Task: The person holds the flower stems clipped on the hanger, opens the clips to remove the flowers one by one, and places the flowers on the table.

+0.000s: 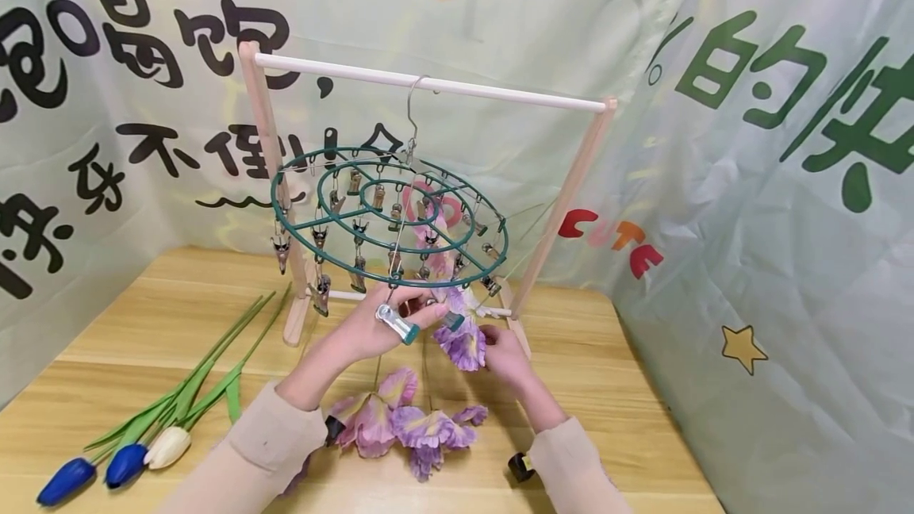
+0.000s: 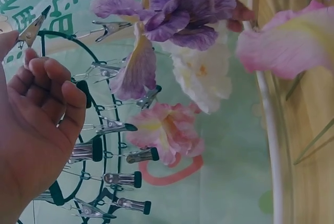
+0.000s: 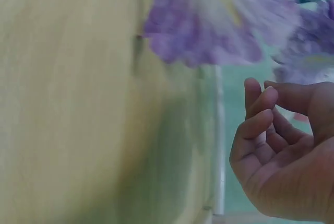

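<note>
My left hand (image 1: pixel 400 316) is raised under the near rim of a green round clip hanger (image 1: pixel 300 228). In the left wrist view its thumb and index finger pinch a metal clip (image 2: pixel 32 32), while the other fingers curl loosely. Another silver clip (image 1: pixel 396 324) dangles in front of this hand. My right hand (image 1: pixel 503 351) pinches a purple artificial iris (image 1: pixel 460 343) beside its petals, thumb and index finger meeting in the right wrist view; the stem there is hidden. Behind the purple iris show a white flower (image 2: pixel 201 72) and a pink flower (image 2: pixel 167 132).
The hanger hooks onto the white bar (image 1: pixel 500 93) of a wooden stand. Pink (image 1: pixel 374 423) and purple irises (image 1: pixel 428 431) lie at the table's front. At left lie two blue tulips (image 1: pixel 127 465) and a white tulip (image 1: pixel 167 448). A printed cloth (image 1: pixel 714 181) surrounds the table.
</note>
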The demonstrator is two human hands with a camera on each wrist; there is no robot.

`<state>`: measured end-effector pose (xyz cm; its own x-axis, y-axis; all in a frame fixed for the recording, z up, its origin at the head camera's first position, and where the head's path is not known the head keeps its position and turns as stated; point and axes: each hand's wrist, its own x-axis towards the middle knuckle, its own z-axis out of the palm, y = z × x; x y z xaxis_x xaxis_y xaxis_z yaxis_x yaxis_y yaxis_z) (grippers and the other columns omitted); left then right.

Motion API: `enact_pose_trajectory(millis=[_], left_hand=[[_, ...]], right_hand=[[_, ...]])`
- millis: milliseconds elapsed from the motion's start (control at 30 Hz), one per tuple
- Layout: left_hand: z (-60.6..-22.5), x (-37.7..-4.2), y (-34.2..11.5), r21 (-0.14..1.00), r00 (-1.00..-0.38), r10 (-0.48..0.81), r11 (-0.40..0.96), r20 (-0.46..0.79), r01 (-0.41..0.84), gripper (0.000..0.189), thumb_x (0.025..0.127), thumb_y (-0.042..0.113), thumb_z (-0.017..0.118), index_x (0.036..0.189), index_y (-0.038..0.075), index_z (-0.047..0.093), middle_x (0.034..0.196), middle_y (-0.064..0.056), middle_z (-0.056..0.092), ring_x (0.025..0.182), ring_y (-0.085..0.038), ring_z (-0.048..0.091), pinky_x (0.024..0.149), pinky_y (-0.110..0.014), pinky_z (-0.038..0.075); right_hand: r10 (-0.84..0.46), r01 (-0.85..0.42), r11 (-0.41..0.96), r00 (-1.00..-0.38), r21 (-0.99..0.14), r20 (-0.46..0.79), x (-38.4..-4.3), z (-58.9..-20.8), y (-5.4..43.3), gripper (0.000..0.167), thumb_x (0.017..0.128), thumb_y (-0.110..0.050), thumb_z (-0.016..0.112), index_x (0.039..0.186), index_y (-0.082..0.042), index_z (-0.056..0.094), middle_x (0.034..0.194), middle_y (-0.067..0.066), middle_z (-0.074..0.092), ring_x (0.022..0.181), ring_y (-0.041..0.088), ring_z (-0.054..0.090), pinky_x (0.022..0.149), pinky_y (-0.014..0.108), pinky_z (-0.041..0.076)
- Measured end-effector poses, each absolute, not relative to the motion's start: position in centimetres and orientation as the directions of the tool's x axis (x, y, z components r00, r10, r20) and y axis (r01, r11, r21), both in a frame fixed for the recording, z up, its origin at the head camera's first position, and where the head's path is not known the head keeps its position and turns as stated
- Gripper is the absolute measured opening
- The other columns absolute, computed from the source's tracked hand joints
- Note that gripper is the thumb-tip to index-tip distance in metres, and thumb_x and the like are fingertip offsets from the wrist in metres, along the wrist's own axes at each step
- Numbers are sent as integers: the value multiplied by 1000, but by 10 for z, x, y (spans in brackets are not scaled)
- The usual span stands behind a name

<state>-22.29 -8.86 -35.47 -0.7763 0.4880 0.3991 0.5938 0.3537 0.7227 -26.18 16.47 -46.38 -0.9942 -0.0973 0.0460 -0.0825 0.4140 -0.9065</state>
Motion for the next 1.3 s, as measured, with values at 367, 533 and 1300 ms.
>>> enact_pose_trajectory(millis=[367,533,1300], left_hand=[[-369,-220,-76,793,-812,385,259,439,552,34,102,21,68,130,2,70,97,-4,75,69,-12,59,61,-25,52],[-372,-220,-67,802,-817,360,239,452,548,34,101,19,69,134,7,68,102,-6,72,72,-14,60,63,-27,53],[-364,-263,-34,595,-735,393,431,553,678,20,104,14,62,121,5,67,117,-12,67,109,-27,64,87,-42,56]], right_hand=[[137,-74,168,-986,-983,98,-254,-429,184,25,100,-7,67,122,5,70,104,17,77,61,9,56,54,19,47],[217,-180,25,-959,-983,181,-253,-415,183,27,102,-10,66,124,6,68,103,7,78,64,8,59,57,20,50],[250,-283,-270,-944,-920,217,-276,-394,171,37,105,-18,65,138,-2,64,108,-1,78,66,7,55,58,17,44]])
